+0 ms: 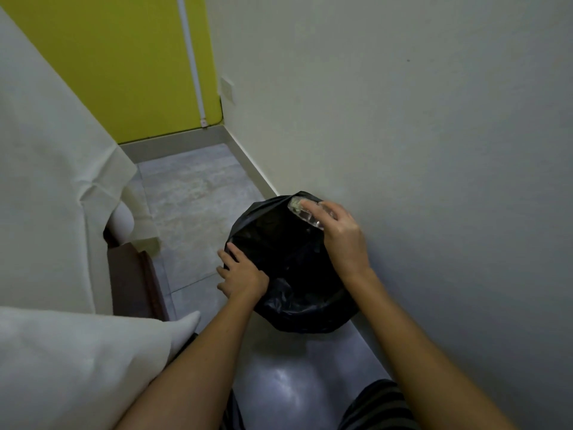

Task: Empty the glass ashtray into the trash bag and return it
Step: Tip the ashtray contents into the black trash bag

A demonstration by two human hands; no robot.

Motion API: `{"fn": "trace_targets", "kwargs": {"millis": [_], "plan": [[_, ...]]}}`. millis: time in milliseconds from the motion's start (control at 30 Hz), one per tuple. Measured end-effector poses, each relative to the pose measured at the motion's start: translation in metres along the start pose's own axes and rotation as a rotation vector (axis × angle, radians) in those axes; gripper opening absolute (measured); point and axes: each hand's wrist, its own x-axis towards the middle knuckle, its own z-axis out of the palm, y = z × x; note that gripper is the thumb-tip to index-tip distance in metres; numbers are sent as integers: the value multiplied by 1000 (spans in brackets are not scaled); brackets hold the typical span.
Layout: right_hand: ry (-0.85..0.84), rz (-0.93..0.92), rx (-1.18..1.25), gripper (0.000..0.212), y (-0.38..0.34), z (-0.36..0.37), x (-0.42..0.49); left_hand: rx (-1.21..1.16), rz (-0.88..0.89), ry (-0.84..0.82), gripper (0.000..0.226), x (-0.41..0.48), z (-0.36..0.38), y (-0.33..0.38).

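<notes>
A black trash bag stands open on the floor against the white wall. My right hand grips the clear glass ashtray and holds it tilted over the bag's far rim, fingers wrapped over its top. My left hand clutches the bag's near-left edge and holds the mouth open. The ashtray's contents cannot be made out, and the inside of the bag is dark.
A bed with white sheets and a dark wooden frame runs along the left. A white pillow lies at the lower left. A white wall stands close on the right. Grey tiled floor stretches ahead to a yellow wall.
</notes>
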Motion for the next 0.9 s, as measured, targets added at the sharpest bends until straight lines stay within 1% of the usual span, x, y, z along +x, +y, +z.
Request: {"fn": "trace_targets", "kwargs": {"millis": [67, 100, 133, 200, 233, 267, 333, 400, 433, 467, 533, 567, 633, 700, 833, 900], "plan": [[-40, 116, 56, 64, 4, 3, -2, 24, 0, 2, 94, 0, -1, 1], [-60, 134, 58, 67, 4, 3, -4, 26, 3, 0, 94, 1, -2, 1], [-83, 116, 47, 69, 5, 3, -5, 25, 5, -5, 93, 1, -3, 1], [-140, 16, -6, 67, 10, 3, -11, 55, 7, -8, 92, -2, -4, 1], [-147, 18, -6, 67, 14, 4, -14, 89, 18, 3, 91, -3, -4, 1], [-138, 77, 28, 68, 14, 3, -15, 122, 48, 24, 90, -4, -4, 1], [-115, 202, 125, 68, 15, 1, -14, 157, 186, 92, 89, -5, -2, 2], [-144, 310, 223, 68, 13, -3, -12, 183, 395, 129, 92, -4, 1, 6], [-156, 414, 297, 69, 13, -4, -9, 197, 490, 111, 95, -4, 2, 9], [-161, 579, 395, 71, 10, -6, -5, 202, 560, 74, 99, -4, 2, 13], [-179, 926, 630, 69, 4, -15, -2, 167, 640, -24, 103, -6, 1, 21], [-195, 1024, 738, 63, 2, -20, -2, 130, 661, -64, 105, -7, 0, 26], [-230, 1107, 891, 55, 0, -29, -3, 35, 681, -124, 112, -7, -2, 34], [-260, 1141, 990, 57, 2, -38, -1, -68, 677, -180, 119, -6, -5, 41], [-303, 1179, 1078, 62, 9, -52, 7, -222, 667, -296, 131, -7, -12, 56], [-321, 1150, 1081, 58, 12, -58, 8, -239, 714, -340, 129, -7, -14, 64]]}}
